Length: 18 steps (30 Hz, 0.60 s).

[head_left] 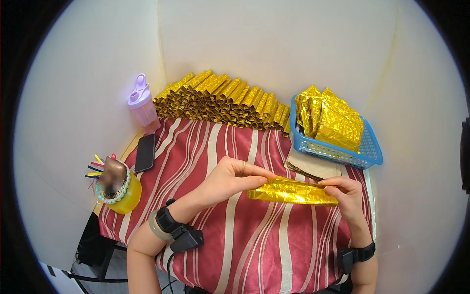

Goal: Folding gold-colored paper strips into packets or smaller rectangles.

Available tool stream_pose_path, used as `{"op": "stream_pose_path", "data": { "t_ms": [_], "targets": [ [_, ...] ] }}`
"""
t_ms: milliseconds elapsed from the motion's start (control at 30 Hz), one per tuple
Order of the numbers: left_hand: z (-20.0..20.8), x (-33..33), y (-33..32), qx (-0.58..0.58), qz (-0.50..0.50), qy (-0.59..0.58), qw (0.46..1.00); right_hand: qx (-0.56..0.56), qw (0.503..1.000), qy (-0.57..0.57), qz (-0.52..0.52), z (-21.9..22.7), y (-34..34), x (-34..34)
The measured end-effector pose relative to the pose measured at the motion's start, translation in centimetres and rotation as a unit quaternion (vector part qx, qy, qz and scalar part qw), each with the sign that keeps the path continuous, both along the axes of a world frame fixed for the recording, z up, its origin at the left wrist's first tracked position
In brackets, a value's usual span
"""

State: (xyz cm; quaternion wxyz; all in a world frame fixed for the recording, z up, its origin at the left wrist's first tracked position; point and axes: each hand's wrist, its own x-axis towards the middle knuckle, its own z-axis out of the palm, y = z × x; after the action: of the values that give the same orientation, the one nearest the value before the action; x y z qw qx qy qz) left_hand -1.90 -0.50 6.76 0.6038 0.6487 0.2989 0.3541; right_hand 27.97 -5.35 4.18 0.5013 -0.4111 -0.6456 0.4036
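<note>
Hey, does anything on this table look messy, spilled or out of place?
Nothing stands out. Both hands hold one gold foil sheet; folded ones sit stacked in a row, more fill the blue basket.

Striped table [235,245]: foil rolls [220,100], basket [338,154], phone [145,152].

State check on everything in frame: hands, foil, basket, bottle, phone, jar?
left hand: pinching the foil piece's left end
right hand: gripping its right end
gold foil piece: folded long, held above the cloth
folded foil row: stacked along the wall
blue basket: full of gold sheets
purple bottle: upright, lid shut
phone: flat, screen dark
yellow jar: upright
</note>
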Motion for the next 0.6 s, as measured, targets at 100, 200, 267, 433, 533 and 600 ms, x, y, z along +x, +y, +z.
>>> {"op": "stream_pose_path", "data": {
  "t_ms": [100,200,267,433,533,600],
  "targets": [
    [-0.1,-0.1,0.3,0.022,-0.007,0.022,0.999,-0.001,1.000,0.013,-0.008,0.1,-0.1,0.0],
    [-0.4,0.2,0.1,0.032,-0.011,-0.026,0.999,-0.040,0.999,0.016,-0.005,0.0,0.1,0.2],
    [-0.3,0.5,0.1,0.014,-0.006,-0.028,0.999,-0.005,0.995,-0.101,-0.021,-0.2,0.2,0.2],
    [-0.6,0.3,-0.1,-0.053,-0.043,-0.135,0.988,0.062,0.991,-0.096,-0.072,-0.9,0.4,-0.6],
    [-1.8,1.4,-0.4,0.026,0.001,-0.124,0.992,0.136,0.977,-0.132,-0.100,-1.4,0.2,-1.2],
    [-1.6,1.4,-0.5,0.003,0.057,-0.093,0.994,0.246,0.940,-0.215,-0.098,-1.8,0.1,-1.5]
  ]
}}
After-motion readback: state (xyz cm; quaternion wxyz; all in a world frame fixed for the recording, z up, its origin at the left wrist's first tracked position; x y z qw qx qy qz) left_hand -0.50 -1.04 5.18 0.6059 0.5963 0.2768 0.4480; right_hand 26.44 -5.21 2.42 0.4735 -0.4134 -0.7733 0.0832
